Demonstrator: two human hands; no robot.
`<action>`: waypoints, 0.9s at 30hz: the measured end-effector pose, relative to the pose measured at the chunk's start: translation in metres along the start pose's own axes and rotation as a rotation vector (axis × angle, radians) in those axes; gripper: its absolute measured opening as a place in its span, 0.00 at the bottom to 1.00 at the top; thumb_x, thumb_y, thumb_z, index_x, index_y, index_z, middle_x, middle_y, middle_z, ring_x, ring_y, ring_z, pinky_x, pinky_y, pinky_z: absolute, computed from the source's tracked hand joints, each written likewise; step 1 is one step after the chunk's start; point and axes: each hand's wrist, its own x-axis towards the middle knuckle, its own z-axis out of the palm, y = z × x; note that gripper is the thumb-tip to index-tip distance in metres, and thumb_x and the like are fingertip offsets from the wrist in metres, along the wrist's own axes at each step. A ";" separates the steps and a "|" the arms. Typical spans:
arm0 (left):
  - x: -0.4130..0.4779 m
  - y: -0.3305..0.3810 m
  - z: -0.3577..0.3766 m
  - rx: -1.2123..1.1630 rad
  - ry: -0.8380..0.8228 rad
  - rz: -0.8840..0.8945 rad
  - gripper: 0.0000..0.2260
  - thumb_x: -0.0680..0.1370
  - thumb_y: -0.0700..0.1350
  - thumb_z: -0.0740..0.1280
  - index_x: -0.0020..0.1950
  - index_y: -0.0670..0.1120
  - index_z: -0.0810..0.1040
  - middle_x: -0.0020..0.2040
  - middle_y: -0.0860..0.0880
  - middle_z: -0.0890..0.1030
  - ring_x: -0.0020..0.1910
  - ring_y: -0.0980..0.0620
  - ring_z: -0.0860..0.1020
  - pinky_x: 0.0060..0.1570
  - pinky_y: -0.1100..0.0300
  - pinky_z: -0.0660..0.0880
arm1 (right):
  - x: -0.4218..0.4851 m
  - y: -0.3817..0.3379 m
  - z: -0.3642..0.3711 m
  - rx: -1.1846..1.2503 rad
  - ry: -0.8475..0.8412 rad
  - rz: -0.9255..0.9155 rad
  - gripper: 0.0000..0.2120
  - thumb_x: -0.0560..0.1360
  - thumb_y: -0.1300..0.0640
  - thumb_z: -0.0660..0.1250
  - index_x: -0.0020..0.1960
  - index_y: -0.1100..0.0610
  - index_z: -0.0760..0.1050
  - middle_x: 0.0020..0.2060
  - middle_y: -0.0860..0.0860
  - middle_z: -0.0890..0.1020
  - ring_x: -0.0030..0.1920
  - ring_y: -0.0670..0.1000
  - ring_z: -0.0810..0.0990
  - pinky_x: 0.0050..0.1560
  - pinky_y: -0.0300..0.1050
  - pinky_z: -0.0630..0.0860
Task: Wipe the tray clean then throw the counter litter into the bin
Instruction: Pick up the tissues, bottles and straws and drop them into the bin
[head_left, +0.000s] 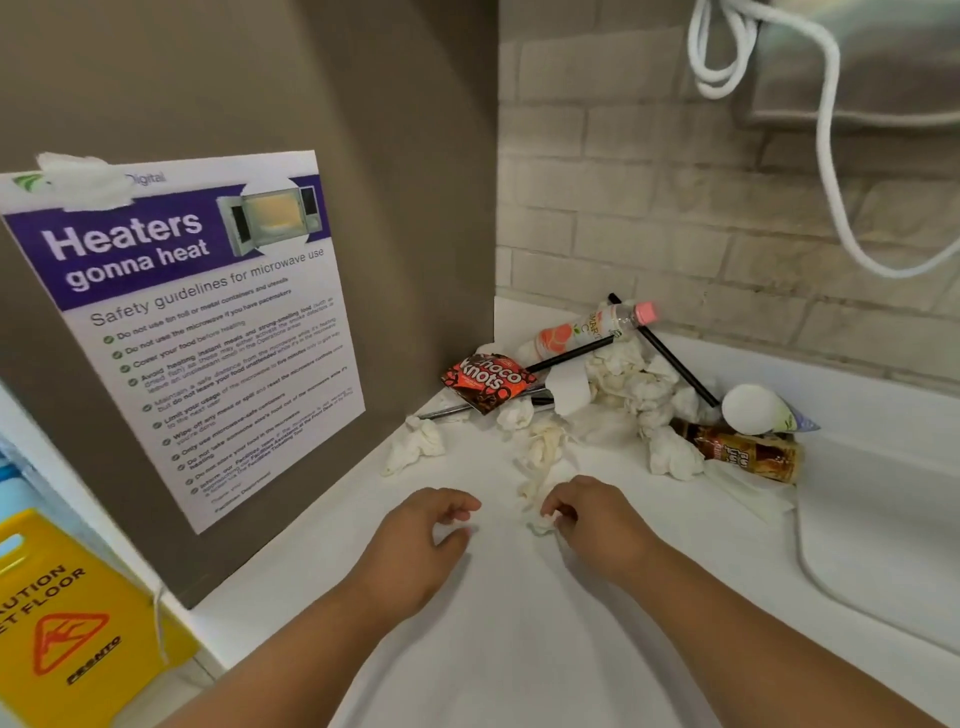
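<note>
Step in hand, by my judgement: litter pickup. No tray or bin in view. R hand (587, 519) pinches a tissue scrap (543, 526) low on the counter (519, 639). L hand (426, 525) is loosely curled and holds nothing. Litter pile (623, 384) sits in the corner beyond both hands. Next: I reach fwd and gather w/ both hands; loose tissues may drop.

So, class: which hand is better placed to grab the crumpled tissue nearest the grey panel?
Left, probably. The left hand is empty and nearer that tissue; the right hand pinches a paper scrap.
</note>
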 end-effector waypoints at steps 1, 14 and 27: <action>0.003 0.001 0.004 -0.010 -0.019 0.011 0.13 0.76 0.44 0.67 0.56 0.61 0.74 0.54 0.61 0.75 0.54 0.63 0.74 0.53 0.72 0.70 | -0.002 -0.003 -0.001 0.059 0.008 0.004 0.10 0.75 0.64 0.62 0.48 0.53 0.80 0.45 0.48 0.75 0.42 0.44 0.74 0.44 0.30 0.68; 0.014 0.001 0.020 -0.223 0.120 -0.060 0.13 0.76 0.39 0.66 0.46 0.59 0.78 0.46 0.57 0.81 0.44 0.60 0.78 0.40 0.76 0.69 | 0.000 -0.034 -0.012 0.350 0.099 -0.022 0.15 0.73 0.68 0.63 0.50 0.50 0.78 0.49 0.45 0.77 0.46 0.45 0.76 0.47 0.32 0.72; 0.008 -0.028 0.006 -0.051 0.170 -0.077 0.20 0.71 0.29 0.62 0.40 0.57 0.77 0.50 0.54 0.75 0.48 0.65 0.74 0.44 0.80 0.65 | 0.058 -0.017 -0.007 -0.494 -0.139 0.008 0.31 0.74 0.37 0.60 0.73 0.42 0.55 0.75 0.50 0.50 0.73 0.60 0.53 0.66 0.55 0.67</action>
